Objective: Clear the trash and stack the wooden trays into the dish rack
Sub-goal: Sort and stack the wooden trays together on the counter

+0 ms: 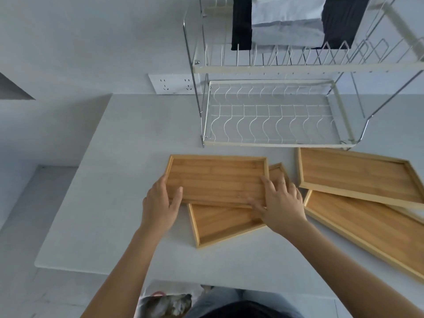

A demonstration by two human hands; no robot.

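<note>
A wooden tray (215, 177) sits at the table's middle, held at both short ends: my left hand (160, 203) grips its left end and my right hand (281, 203) grips its right end. It lies across a second wooden tray (220, 223), which is angled beneath it. To the right, two larger wooden trays overlap: the upper one (353, 175) rests on the lower one (367, 228). The white wire dish rack (270, 143) stands just behind the trays, with both of its tiers bare.
The white table (110, 203) ends at a left edge and a near edge. A wall socket (174, 83) sits behind the rack's left side. Dark and white cloth (286, 21) hangs behind the rack's upper tier. A bag (165, 304) lies on the floor below.
</note>
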